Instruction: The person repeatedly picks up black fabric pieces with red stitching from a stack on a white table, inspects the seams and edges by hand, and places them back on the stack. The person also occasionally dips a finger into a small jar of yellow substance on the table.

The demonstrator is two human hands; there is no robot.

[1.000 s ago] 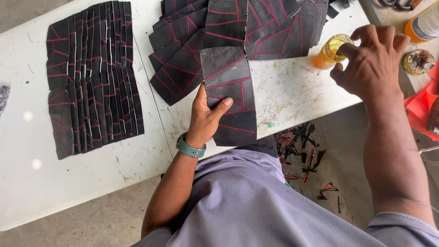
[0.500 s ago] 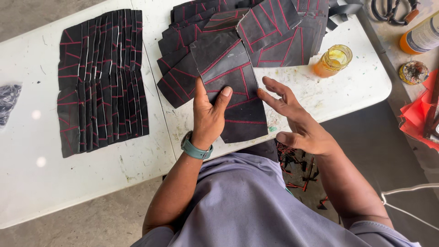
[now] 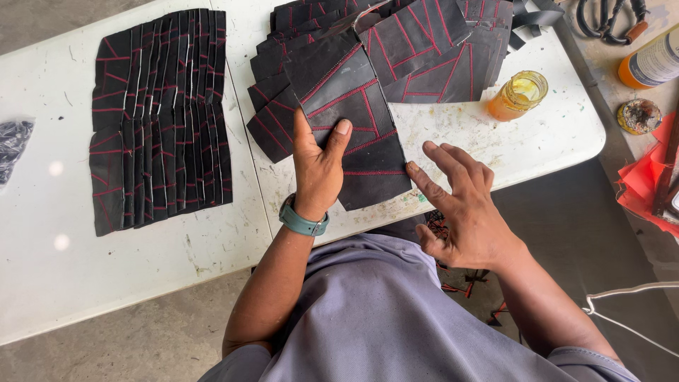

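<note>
My left hand [image 3: 320, 166] lies flat on a black leather panel with red stitching [image 3: 353, 124], thumb and fingers spread loose, pressing rather than gripping; a teal band sits on that wrist. The panel lies near the front edge of the white worktop [image 3: 141, 262], its lower corner close to the edge. My right hand [image 3: 463, 209] hovers open just beside the panel's right side, fingers [image 3: 442, 159] splayed and holding nothing; whether the index tip touches the leather I cannot tell.

Behind the panel a fanned heap of similar stitched pieces [image 3: 417, 42] crowds the back of the worktop, partly tucked under it. To the left, well apart, a neat overlapping row of folded pieces [image 3: 159, 120] lies flat. A glass jar of yellow liquid [image 3: 518, 94] stands to the right of the heap. A dark crumpled bundle [image 3: 13, 145] sits at the far left edge.

The worktop is scuffed and stained. Beyond its right end are an orange bottle [image 3: 651, 62], a round tin [image 3: 638, 115], black-handled scissors [image 3: 608, 18] and red sheet material [image 3: 647, 184]. Below is grey concrete floor [image 3: 141, 339] with scraps
</note>
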